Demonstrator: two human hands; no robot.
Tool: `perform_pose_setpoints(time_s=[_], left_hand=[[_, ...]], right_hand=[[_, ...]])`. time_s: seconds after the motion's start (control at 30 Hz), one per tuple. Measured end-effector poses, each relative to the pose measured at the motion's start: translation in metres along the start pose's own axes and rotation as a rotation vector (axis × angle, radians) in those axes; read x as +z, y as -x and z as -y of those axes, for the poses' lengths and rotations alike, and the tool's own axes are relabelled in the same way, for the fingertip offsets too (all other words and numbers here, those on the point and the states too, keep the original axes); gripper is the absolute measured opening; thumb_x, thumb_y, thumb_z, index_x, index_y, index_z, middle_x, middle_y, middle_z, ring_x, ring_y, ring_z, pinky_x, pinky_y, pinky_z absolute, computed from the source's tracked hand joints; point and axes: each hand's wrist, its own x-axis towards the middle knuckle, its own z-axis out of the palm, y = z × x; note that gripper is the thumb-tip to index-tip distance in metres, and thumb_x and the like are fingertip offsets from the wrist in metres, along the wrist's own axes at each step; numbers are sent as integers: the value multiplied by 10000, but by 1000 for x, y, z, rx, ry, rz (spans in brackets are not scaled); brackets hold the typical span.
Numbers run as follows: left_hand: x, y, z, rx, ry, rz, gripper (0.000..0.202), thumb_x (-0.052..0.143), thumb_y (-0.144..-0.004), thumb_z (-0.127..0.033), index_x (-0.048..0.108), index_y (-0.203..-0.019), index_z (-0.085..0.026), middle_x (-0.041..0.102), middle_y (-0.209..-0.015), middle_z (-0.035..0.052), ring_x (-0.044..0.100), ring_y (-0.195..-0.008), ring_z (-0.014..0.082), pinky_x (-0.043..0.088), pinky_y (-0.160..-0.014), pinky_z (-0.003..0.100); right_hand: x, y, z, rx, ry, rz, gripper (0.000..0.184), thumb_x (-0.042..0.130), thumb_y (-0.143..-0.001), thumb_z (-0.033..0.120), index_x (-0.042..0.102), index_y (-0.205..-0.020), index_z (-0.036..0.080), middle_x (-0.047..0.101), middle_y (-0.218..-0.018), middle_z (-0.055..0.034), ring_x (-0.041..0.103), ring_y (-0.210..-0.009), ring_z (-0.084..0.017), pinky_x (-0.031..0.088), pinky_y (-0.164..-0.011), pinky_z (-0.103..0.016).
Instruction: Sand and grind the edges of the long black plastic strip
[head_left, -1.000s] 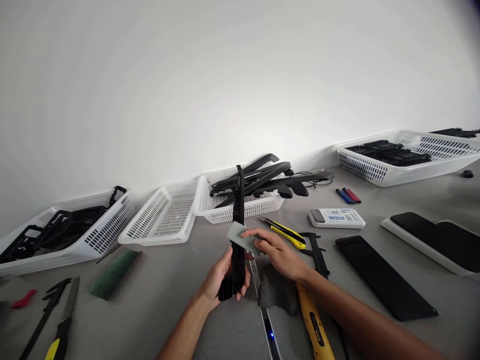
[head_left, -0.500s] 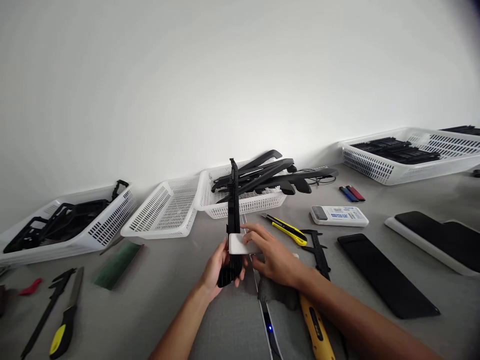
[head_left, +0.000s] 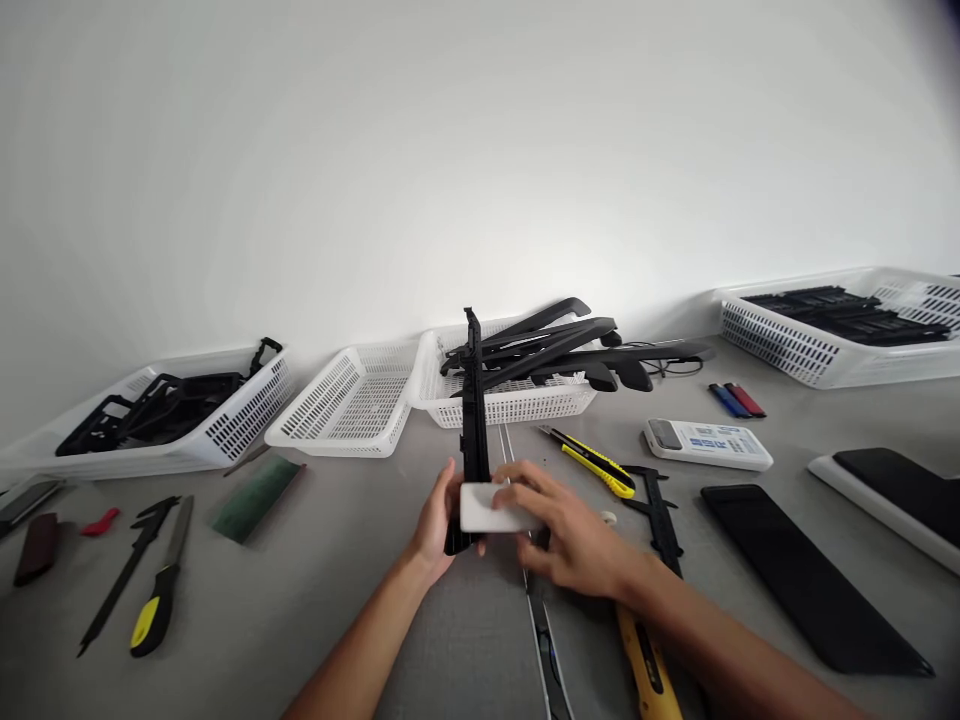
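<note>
At lower left, a black caliper (head_left: 129, 575) and a yellow-and-black-handled file (head_left: 165, 575) lie on the grey table (head_left: 300, 590), with a dark green sheet (head_left: 257, 498) farther in. Above them sits a white basket (head_left: 146, 460) of black plastic frames. At lower centre, the left hand (head_left: 433, 525) grips the lower end of a ribbed black plastic strip (head_left: 474, 420), which rises away from its palm towards the middle of the frame. A white block (head_left: 484, 508) crosses the strip's lower part, its right end pinched by the fingers of the right hand (head_left: 577, 535), just right of the strip. The step in hand appears to be rubbing the block against the strip; the next move seems to call for a steady left hold and light, even pressure. A yellow utility knife (head_left: 592, 464) lies right of centre.
</note>
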Motion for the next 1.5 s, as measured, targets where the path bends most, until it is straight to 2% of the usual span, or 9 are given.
perform_pose_setpoints(time_s=[0.1, 0.27, 0.67, 0.83, 0.97, 1.1, 1.27, 1.4, 1.5], left_hand=[[-2, -1, 2, -3, 15, -16, 612, 541, -935, -677, 719, -1079, -109, 692, -664, 45, 617, -476, 168, 427, -397, 248], [-5, -4, 1, -28, -21, 30, 676, 444, -965, -695, 708, -1154, -102, 685, -671, 52, 618, -455, 186, 420, -359, 268], [-4, -5, 2, 11, -102, 10, 657, 438, -955, -719, 681, -1070, -119, 680, -659, 47, 643, -482, 191, 480, -388, 270], [-7, -6, 3, -13, -166, 61, 667, 431, -935, -747, 647, -1006, -120, 699, -665, 78, 665, -485, 200, 477, -405, 261], [-9, -5, 1, -16, -185, 38, 647, 461, -935, -713, 639, -1106, -115, 706, -689, 62, 674, -479, 206, 483, -398, 267], [-8, -3, 0, -13, -238, 62, 684, 412, -923, -763, 633, -989, -119, 712, -677, 90, 676, -474, 211, 488, -400, 268], [-7, -3, 1, -12, -253, 81, 705, 423, -910, -785, 641, -994, -121, 710, -667, 84, 682, -477, 213, 503, -416, 272], [-8, -4, 4, 5, -264, 105, 720, 422, -895, -805, 639, -961, -122, 725, -680, 104, 677, -470, 211, 518, -429, 283], [-7, -4, 5, 27, -273, 131, 729, 405, -908, -800, 650, -946, -114, 725, -678, 111, 689, -485, 215, 519, -444, 281]], right_hand=[[0, 0, 0, -31, -25, 61, 478, 583, -732, 14, 592, -1144, 258, 561, -1312, -75, 581, -1170, -256, 492, -963, -376], [-1, 2, -6, -23, 43, -47, 485, 552, -680, -28, 582, -1080, 244, 569, -1287, -88, 553, -1178, -275, 472, -987, -420], [3, 1, -7, -9, -20, -4, 477, 556, -748, 11, 568, -1147, 271, 550, -1325, -79, 574, -1198, -261, 495, -1005, -402], [-4, 2, -18, 83, 50, -162, 453, 544, -707, 23, 567, -1092, 260, 551, -1290, -88, 574, -1183, -281, 481, -1010, -440], [-7, 3, -22, 24, 31, -53, 471, 538, -656, 10, 572, -1051, 263, 583, -1243, -63, 599, -1146, -260, 501, -977, -396], [-6, 4, -23, 83, 95, -184, 453, 549, -713, 38, 576, -1105, 264, 555, -1290, -82, 583, -1184, -274, 486, -1005, -422], [-4, 5, -24, 71, 18, -65, 454, 539, -717, 39, 572, -1109, 266, 554, -1296, -75, 593, -1174, -256, 495, -981, -385], [-1, 4, -25, 120, 62, -202, 395, 548, -779, 71, 576, -1123, 262, 546, -1274, -86, 582, -1187, -267, 484, -1004, -413], [2, 4, -24, 106, 29, -153, 384, 555, -819, 90, 584, -1155, 273, 539, -1304, -88, 582, -1205, -263, 492, -1007, -406]])
